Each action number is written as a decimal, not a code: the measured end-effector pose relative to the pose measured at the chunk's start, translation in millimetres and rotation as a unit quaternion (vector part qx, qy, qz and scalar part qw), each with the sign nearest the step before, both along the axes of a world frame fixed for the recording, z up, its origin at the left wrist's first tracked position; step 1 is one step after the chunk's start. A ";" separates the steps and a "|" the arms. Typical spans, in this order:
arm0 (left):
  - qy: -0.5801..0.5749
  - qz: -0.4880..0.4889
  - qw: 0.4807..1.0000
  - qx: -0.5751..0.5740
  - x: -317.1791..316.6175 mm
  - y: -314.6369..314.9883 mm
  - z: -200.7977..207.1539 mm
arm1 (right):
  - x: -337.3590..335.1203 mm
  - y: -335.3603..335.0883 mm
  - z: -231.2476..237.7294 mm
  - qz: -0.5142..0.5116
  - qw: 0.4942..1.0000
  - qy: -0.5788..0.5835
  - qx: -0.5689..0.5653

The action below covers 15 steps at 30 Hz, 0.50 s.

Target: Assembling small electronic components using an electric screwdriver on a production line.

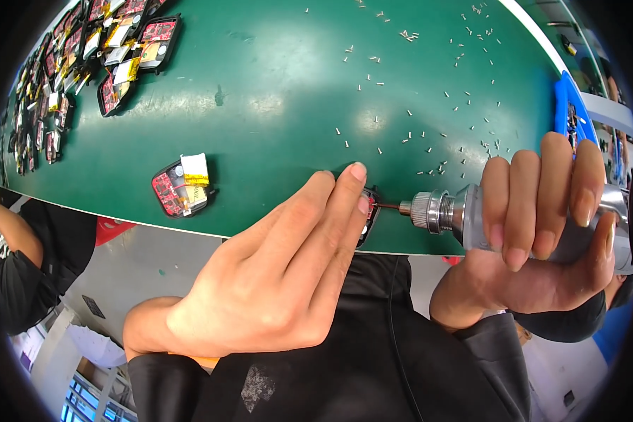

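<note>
Frame right, the right grip [550,211] wraps a screwdriver [464,211], best held square to the red board [369,211]; left hand's [274,274] hold hidden.

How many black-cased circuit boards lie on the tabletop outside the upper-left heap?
2: one circuit board lies alone, up and left of the left hand; the other board, partly under that hand, has the powered driver at it. More may be hidden.

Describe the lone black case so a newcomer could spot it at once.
On the green table, look by the near edge, above-left of the left hand. There sits a black case with a red board and white pack, untouched and alone, unlike the units crowded at upper left.
</note>
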<state>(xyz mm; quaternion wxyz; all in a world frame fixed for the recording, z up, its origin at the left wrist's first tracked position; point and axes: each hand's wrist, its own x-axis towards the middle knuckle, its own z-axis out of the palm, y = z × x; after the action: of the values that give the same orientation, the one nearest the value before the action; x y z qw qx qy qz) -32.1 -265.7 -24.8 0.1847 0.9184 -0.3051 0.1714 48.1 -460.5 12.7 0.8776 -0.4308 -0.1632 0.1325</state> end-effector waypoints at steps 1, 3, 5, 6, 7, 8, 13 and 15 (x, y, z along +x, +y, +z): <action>0.001 0.000 1.000 0.000 0.2 0.7 0.4 | -0.3 -0.2 0.8 0.002 1.000 0.004 -0.005; 0.020 -0.006 1.000 -0.007 0.7 2.3 2.2 | -0.2 0.9 2.2 0.012 1.000 -0.007 -0.012; 0.027 -0.006 1.000 -0.010 1.2 3.3 3.8 | -2.4 2.7 3.9 0.014 0.999 -0.017 -0.024; 0.033 -0.007 0.999 -0.012 1.1 3.5 3.9 | -4.2 3.5 4.2 0.014 0.999 -0.017 -0.025; 0.033 -0.006 0.999 -0.013 0.6 3.0 3.2 | -5.5 4.1 4.4 0.010 0.999 -0.023 -0.030; 0.028 -0.004 0.999 -0.016 -0.2 1.9 1.9 | -6.6 4.2 4.4 0.006 0.999 -0.030 -0.034; 0.014 -0.010 1.000 -0.015 -1.1 0.6 0.0 | -1.9 4.1 4.1 0.019 0.999 -0.022 -0.039; 0.016 -0.014 1.000 -0.017 -2.3 -0.2 -1.7 | 2.9 5.6 2.5 0.070 0.996 -0.032 -0.035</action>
<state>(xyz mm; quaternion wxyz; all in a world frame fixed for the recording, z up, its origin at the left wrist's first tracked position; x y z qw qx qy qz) -34.4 -265.9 -26.5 0.2078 0.9134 -0.3121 0.1588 50.9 -454.8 15.2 0.8450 -0.4528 -0.2163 0.1849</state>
